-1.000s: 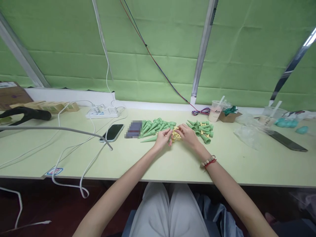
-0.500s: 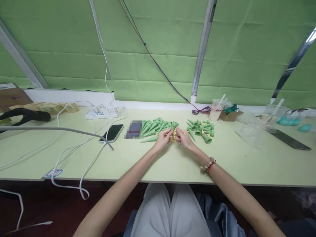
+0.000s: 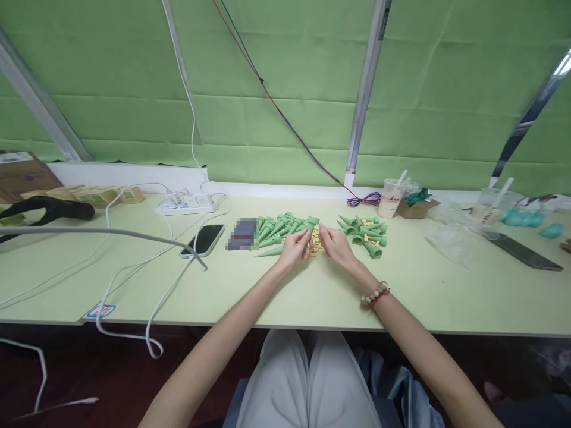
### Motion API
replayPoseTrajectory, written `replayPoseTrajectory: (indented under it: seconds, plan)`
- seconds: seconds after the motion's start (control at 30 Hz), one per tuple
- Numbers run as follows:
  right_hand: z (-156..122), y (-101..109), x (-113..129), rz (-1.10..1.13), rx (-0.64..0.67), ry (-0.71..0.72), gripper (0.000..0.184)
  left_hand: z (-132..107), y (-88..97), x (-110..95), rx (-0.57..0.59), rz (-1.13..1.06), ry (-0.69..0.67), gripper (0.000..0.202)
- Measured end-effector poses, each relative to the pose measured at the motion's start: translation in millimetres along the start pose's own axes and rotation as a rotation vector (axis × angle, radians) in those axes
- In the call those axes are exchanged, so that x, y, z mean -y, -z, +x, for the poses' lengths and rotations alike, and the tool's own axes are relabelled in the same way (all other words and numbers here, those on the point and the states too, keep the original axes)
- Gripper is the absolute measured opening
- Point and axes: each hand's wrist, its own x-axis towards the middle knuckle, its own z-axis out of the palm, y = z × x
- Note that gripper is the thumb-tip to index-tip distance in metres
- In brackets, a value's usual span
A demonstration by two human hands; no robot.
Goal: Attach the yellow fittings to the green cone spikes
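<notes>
The person's left hand [image 3: 294, 248] is curled closed around a green, tapered plastic cone [image 3: 313, 222], its fingers wrapped about the narrow body. The cone stands nearly upright in that grip, its wide capped end rising just above the thumb and forefinger, while the lower part is hidden by the fingers.

The right hand [image 3: 338, 245] is just beside it, to the right of the cone and a little apart from it. Its fingers are bent and drawn close to the thumb, pointing toward the cone; whether anything small is pinched between them cannot be told.

Small yellow plastic pieces [image 3: 317, 242] lie on the pale yellow-green tabletop [image 3: 285, 297] between the two hands, partly covered by them. Just beyond the left hand and to its left, a cluster of matching green plastic cones [image 3: 279, 224] lies side by side, with one loose pale-green cone [image 3: 269, 252] pointing left near the wrist. To the right of the right hand, near it, sits a second group of green cones with yellow pieces fitted [image 3: 366, 233].
</notes>
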Motion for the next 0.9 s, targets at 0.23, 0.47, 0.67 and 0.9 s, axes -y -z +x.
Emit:
replayPoseTrajectory:
  seconds: [0.23, 0.47, 0.67, 0.9]
  plan:
    - [0.7, 12.4, -4.8, -0.521, 0.070, 0.265, 0.029, -1.4, 3.8, -4.7, 0.032, -0.006, 0.068, 0.047]
    - [-1.4, 9.5, -5.9, -0.675, 0.033, 0.250, 0.028, -3.1, 6.2, -3.0, 0.113, 0.042, 0.054, 0.049]
    - [-5.0, -4.7, -6.4, -0.215, -0.043, 0.122, 0.043, -1.1, 5.0, 11.0, 0.075, 0.120, -0.022, 0.046]
    - [1.4, -11.0, 3.8, 0.592, 0.206, -0.323, 0.054, 2.1, 2.9, 8.0, -0.021, 0.166, -0.135, 0.034]
